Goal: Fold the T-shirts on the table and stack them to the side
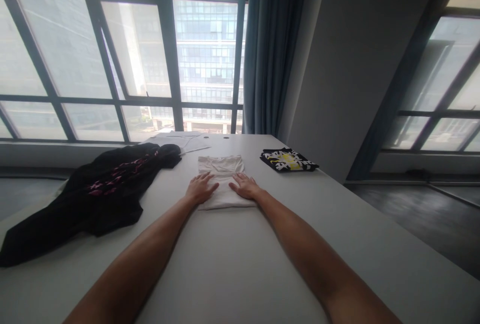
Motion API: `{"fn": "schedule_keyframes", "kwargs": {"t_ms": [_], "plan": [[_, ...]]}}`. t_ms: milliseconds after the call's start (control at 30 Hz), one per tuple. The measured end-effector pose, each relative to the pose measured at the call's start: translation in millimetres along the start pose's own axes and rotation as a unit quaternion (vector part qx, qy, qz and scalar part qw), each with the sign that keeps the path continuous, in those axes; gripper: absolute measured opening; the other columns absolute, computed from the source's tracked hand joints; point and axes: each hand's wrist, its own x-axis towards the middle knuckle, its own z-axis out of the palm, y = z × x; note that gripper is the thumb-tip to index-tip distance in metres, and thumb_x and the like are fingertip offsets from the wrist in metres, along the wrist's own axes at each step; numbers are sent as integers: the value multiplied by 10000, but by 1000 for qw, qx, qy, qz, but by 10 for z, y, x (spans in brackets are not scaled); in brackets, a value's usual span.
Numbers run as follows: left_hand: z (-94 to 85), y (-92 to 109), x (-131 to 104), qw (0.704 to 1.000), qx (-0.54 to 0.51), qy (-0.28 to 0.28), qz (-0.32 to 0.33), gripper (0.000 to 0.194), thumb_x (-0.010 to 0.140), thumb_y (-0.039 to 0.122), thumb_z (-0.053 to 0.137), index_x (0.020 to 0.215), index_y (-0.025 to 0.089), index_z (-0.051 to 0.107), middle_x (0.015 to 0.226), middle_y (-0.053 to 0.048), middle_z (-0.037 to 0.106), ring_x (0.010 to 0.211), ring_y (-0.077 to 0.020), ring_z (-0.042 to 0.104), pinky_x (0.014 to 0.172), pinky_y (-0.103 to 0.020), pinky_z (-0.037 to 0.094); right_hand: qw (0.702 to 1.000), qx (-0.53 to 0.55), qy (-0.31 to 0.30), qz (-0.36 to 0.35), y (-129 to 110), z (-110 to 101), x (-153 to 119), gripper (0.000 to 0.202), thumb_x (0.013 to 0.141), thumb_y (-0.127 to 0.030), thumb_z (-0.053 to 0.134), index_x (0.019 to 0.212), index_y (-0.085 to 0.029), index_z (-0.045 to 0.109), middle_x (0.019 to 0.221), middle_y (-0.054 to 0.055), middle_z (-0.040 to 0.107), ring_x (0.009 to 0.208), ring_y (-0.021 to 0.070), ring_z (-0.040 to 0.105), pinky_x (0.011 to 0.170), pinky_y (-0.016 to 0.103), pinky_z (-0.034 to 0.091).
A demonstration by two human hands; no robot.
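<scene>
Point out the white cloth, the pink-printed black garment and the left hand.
White cloth [224,191], head view: middle of its top.
Black garment [104,201], head view: middle of its body.
Left hand [200,189], head view: back of the hand.

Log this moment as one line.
left hand: resting on white cloth | right hand: resting on white cloth | black garment: left | folded black cloth: right

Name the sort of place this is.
Probably an office or similar workroom, though I can't be sure: a large gridded window facing a multi-storey building, a full-length curtain beside it, and a broad white table with a folded white garment on it.
</scene>
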Motion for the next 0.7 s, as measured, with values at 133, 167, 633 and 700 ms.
{"fn": "schedule_keyframes", "kwargs": {"t_ms": [133,167,633,700], "plan": [[27,-73,49,996,26,-81,-15,728,919,657,356,1502,223,400,1618,-99,246,1498,-287,195,1183,-525,153,1000,4,4,17,26,17,12,791,957,-661,248,1572,-163,226,1649,98,93,1518,241,58,1197,508,35],[35,-77,60,995,29,-89,-19,743,921,660,340,1515,214,376,1623,-101,226,1502,-284,178,1184,-531,148,1000,5,7,22,34,20,14,788,960,-658,233,1573,-162,221,1649,103,97,1518,241,60,1196,508,33],[-11,-247,-75,984,-124,2,127,518,848,602,557,1146,211,720,1439,-104,547,1393,-298,417,1175,-423,300,997,-41,59,20,341,-222,16,507,782,-112,585,1268,-243,642,1408,74,566,1243,225,555,1035,301,402],[-78,-244,-125,977,-122,-75,156,655,758,661,658,1271,253,662,1517,-91,458,1440,-329,331,1195,-476,235,998,-41,45,22,389,-236,32,581,733,-72,612,1292,-232,629,1394,89,576,1229,227,568,1020,285,413]]}}
